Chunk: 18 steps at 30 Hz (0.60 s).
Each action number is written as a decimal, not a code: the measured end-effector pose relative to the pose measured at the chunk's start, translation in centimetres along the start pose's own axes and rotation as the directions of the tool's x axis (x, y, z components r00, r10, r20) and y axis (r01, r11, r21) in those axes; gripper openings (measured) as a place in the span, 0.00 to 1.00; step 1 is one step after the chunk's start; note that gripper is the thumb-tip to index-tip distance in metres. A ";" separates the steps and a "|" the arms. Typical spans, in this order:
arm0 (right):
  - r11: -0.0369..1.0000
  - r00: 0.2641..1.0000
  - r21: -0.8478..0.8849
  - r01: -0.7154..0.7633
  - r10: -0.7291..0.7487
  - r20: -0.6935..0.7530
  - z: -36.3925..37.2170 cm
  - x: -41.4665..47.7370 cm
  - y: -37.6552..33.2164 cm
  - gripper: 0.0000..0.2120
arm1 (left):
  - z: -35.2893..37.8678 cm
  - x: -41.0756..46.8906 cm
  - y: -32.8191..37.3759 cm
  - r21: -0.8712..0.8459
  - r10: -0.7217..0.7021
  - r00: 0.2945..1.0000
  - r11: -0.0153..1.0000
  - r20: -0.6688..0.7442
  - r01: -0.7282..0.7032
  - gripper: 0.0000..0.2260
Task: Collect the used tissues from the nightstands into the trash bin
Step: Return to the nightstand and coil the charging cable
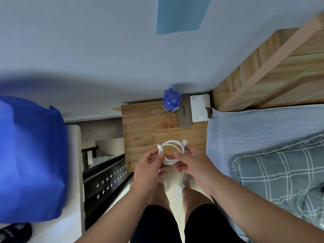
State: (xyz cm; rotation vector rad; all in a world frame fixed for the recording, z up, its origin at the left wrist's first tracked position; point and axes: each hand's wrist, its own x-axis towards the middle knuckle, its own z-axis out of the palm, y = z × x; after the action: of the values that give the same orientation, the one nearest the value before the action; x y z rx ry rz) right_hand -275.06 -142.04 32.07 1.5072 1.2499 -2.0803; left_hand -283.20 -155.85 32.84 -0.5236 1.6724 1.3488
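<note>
A wooden nightstand (145,127) stands against the wall, between a bed and a black rack. Over its front edge, both my hands hold a coiled white charging cable (172,151). My left hand (149,165) pinches the coil's left side near one plug. My right hand (192,163) grips its right side near the other plug. A white tissue pack (199,106) lies at the nightstand's back right corner on a grey-brown case. No loose used tissue and no trash bin show in view.
A blue bottle (171,101) stands at the back of the nightstand beside the grey-brown case (184,118). A bed with a light blue sheet (254,127) and a checked pillow (280,174) fills the right. A blue bag (31,155) sits left, next to a black rack (105,179).
</note>
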 end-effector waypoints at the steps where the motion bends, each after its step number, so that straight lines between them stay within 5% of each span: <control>1: 1.000 0.999 0.028 -0.012 0.014 -0.038 0.0 1.5 0.4 0.09 | 0.0 1.4 -0.5 0.002 -0.015 1.000 1.000 -0.011 0.015 0.11; 7: 0.998 0.984 0.047 0.031 -0.023 -0.174 1.4 11.6 2.2 0.04 | 0.4 11.9 -3.1 0.065 -0.024 0.995 0.997 -0.095 0.031 0.11; 11: 0.996 0.975 0.012 0.091 -0.087 -0.206 2.7 17.2 2.7 0.15 | 0.8 18.0 -4.5 0.043 -0.010 0.989 0.999 -0.146 0.016 0.09; 15: 0.988 0.959 -0.012 0.157 -0.155 -0.238 2.7 20.2 3.5 0.05 | 1.8 22.0 -5.2 -0.006 0.041 0.976 0.999 -0.216 -0.044 0.05; 18: 0.985 0.957 0.018 0.174 -0.164 -0.239 2.3 20.3 3.7 0.25 | 2.2 22.8 -5.0 0.025 0.115 0.960 0.993 -0.255 -0.112 0.10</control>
State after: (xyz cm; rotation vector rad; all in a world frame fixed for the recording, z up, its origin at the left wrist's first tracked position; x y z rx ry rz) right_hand -282.51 -140.95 12.72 1.7664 1.4790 -2.0858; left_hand -290.08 -150.75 11.03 -0.6258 1.9443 1.4005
